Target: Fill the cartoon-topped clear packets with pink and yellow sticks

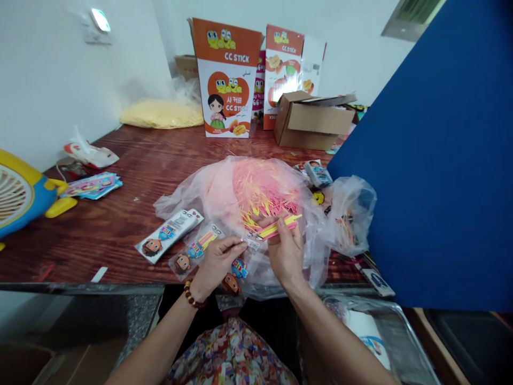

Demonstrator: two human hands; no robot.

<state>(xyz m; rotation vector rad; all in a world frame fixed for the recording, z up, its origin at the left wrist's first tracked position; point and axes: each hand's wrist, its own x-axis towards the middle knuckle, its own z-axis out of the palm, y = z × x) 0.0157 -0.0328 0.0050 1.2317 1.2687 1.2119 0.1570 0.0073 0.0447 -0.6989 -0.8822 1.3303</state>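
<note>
My right hand is closed around a small bundle of yellow and pink sticks. Between thumb and fingers, my left hand pinches the top edge of a small printed plastic packet. The left ends of the sticks meet the packet's upper edge; whether they are inside it I cannot tell. Behind both hands lies a big clear plastic bag, spread open around a heap of loose pink and yellow sticks. Left of my left hand, a clear packet with several sticks lies near a stack of flat packets.
Cartons stand at the back: a tall orange-and-white box and an opened brown box. A blue panel borders the right side. At left are a toy-like fan and blue-pink sachets. A metal tray sits below the table's edge.
</note>
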